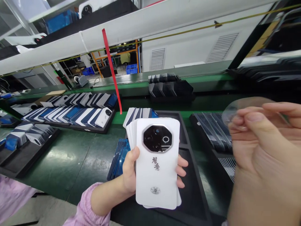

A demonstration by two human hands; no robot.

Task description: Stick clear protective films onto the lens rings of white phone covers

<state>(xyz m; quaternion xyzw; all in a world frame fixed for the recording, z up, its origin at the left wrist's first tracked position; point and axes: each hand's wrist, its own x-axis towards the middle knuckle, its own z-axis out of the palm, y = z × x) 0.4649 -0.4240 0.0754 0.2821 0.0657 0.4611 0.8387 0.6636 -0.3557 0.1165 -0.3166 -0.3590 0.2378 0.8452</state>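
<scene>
My left hand (pixel 129 168) is closed around a small stack of white phone back covers (pixel 144 185), held upright in front of me. The top cover carries a black octagonal camera panel (pixel 152 138) with a silver rim, dark lettering and a small round emblem. To the right, my right hand (pixel 265 138) pinches a thin, clear, rounded film (pixel 231 108) between thumb and fingers. The film is apart from the covers. Behind the stack is a black tray (pixel 194 175) with more white covers (pixel 138 113) and blue-filmed covers (pixel 119 158), partly hidden.
At right, a black tray holds rows of dark, thin panels (pixel 211 128). More trays of white and blue covers (pixel 70 116) stand at left on the green bench (pixel 77 157). A red strip (pixel 111 69) hangs from the white overhead beam (pixel 160 18). A pink sleeve (pixel 14 196) shows at lower left.
</scene>
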